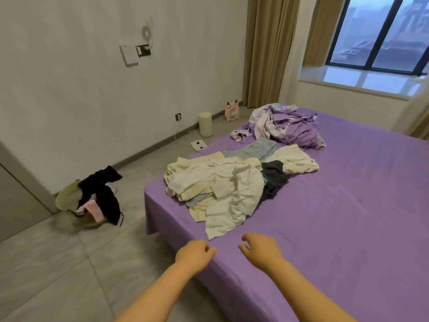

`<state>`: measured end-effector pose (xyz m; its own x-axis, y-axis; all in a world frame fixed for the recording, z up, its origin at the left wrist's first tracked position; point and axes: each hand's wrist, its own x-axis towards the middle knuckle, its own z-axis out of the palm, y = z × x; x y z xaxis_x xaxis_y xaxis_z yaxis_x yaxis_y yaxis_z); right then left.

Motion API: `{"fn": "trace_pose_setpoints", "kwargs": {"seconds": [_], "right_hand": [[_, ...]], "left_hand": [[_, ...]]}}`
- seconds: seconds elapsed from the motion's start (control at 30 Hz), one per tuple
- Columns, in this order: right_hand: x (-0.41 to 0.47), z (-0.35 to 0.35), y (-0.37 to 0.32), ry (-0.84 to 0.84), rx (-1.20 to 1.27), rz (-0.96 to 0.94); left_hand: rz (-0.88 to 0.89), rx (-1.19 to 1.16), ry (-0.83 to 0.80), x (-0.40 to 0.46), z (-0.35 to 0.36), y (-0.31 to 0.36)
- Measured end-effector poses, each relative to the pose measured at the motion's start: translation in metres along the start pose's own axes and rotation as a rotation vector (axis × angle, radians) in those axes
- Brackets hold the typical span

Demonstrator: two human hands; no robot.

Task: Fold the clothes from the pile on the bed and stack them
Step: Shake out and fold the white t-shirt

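Purple bed sheet [325, 217] lies under my empty, loosely curled left hand [193, 253] and right hand [261, 251]. Rumpled cream clothes pile [218, 189] waits just ahead; I should pick one top piece only.

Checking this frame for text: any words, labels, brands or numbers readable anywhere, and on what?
None can be read.
Wall switch plate: blank, no lettering seen.
White flat device on the floor: two dark dots, no digits.
Pink fan: too small and blurred to tell.
Clothes pile: no print visible.
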<state>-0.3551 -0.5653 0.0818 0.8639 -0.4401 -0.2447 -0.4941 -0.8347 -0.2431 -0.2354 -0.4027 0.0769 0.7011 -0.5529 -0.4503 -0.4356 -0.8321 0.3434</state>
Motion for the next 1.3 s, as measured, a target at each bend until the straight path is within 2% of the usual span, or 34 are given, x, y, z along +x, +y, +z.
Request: {"fn": "trace_pose_setpoints", "kwargs": {"seconds": [0.3, 0.73, 1.03, 1.3], "right_hand": [[0.085, 0.000, -0.015, -0.103, 0.036, -0.060], [0.232, -0.030, 0.016, -0.211, 0.082, -0.031], [0.336, -0.039, 0.029, -0.191, 0.064, 0.099], [0.458, -0.038, 0.013, -0.186, 0.141, 0.172]], "left_hand": [[-0.038, -0.044, -0.024, 0.068, -0.026, -0.013], [-0.095, -0.097, -0.090, 0.192, -0.066, 0.003], [0.055, -0.044, -0.172, 0.316, -0.107, 0.021], [0.106, -0.043, -0.220, 0.452, -0.157, 0.012]]}}
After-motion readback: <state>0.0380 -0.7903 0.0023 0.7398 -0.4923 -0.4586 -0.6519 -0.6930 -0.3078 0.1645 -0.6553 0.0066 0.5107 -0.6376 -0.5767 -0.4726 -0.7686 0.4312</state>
